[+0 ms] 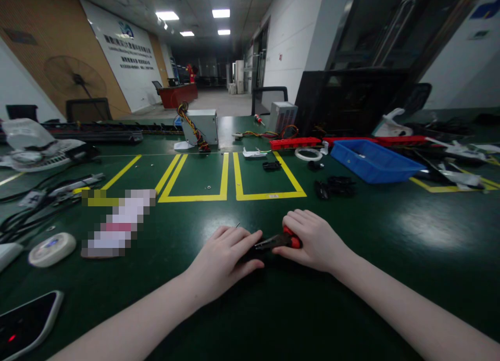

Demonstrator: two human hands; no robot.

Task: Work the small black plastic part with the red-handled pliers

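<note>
Red-handled pliers (279,240), clasped in the right hand (316,241), reach their tips to the left hand (224,252), whose bent fingers hide whatever they hold, over a green table (273,319) with yellow tape (193,198) and a blue tray (377,164) beyond.

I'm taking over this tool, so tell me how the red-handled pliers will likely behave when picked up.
The red-handled pliers probably feel heavy for their size and stiff, since the nose looks like dark metal. The red grip showing at the right hand looks coated, so they may not slip easily.
</note>
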